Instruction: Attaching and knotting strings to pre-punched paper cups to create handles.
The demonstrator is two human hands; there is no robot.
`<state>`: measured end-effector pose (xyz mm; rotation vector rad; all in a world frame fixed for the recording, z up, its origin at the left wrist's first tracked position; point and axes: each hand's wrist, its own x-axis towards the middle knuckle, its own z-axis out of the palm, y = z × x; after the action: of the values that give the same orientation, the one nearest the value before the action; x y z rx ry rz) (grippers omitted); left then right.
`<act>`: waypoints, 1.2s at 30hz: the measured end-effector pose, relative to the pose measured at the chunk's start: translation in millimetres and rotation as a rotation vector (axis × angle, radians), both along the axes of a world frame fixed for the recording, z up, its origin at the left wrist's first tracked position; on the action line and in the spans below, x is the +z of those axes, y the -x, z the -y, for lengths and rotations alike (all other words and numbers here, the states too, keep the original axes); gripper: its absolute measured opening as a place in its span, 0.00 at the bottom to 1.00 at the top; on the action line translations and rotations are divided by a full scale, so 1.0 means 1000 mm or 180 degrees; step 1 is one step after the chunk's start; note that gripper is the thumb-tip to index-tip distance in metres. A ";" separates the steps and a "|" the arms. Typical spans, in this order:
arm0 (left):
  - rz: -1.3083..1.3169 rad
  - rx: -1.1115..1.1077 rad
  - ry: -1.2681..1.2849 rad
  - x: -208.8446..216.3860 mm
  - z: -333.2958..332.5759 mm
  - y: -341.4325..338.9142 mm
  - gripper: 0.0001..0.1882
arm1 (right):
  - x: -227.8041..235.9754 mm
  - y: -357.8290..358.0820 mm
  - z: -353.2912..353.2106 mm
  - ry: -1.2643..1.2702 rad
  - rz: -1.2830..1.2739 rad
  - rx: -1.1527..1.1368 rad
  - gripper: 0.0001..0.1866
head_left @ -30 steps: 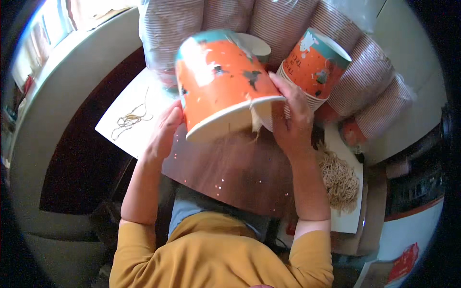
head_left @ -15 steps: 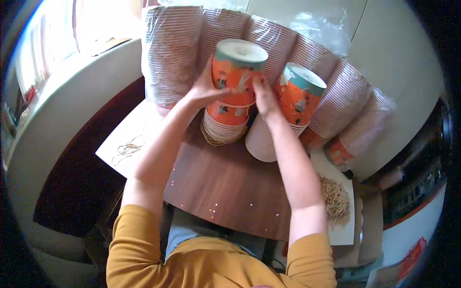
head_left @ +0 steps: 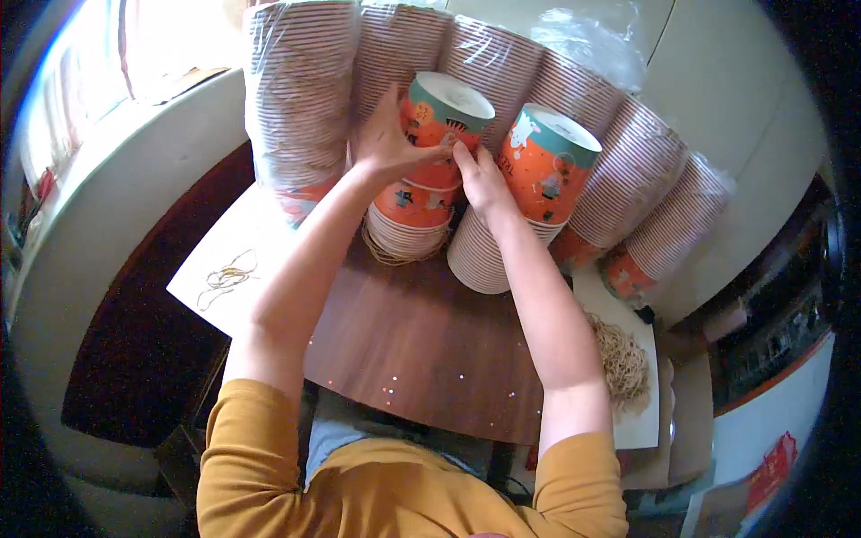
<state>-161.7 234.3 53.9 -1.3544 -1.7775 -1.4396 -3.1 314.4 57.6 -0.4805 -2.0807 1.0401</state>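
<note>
An orange paper tub with a green band and a white base stands upside down on an orange-and-white stack of nested tubs. My left hand is wrapped round the tub's left side, its thumb across the front. Against the front right of the same tub rests my right hand, fingers bent. Thin tan rubber bands loop round the low rims of this stack. Just right of my right hand is a second stack of upturned tubs, partly covered by my forearm.
Tall plastic-wrapped stacks of tubs line the back of the brown table. A heap of rubber bands lies on a white board at the right; a few loose bands lie at the left. Small pale dots mark the table's front edge.
The tub between my hands has turned, so other printed pictures face me. My right fingers have moved toward my left thumb, and the whole view has shifted slightly.
</note>
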 end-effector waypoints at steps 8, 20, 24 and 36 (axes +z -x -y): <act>0.0173 0.0298 0.0514 -0.046 0.001 -0.006 0.54 | 0.018 -0.027 0.029 -0.0272 0.0084 -0.0371 0.41; -0.0296 0.0509 0.0021 -0.057 0.086 -0.047 0.38 | 0.011 -0.066 0.026 -0.0818 0.0360 -0.0243 0.31; 0.0772 -0.0304 -0.0015 -0.070 0.086 -0.035 0.45 | -0.050 -0.041 0.038 -0.0130 0.0028 0.0540 0.44; 0.0234 -0.1479 0.0293 -0.027 0.153 -0.109 0.26 | 0.046 -0.123 0.029 -0.3456 -0.0022 -0.1996 0.24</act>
<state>-52.8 81.6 26.9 -1.8759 -1.6582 -1.6723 120.2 285.7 103.5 -0.4772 -1.9375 -0.4627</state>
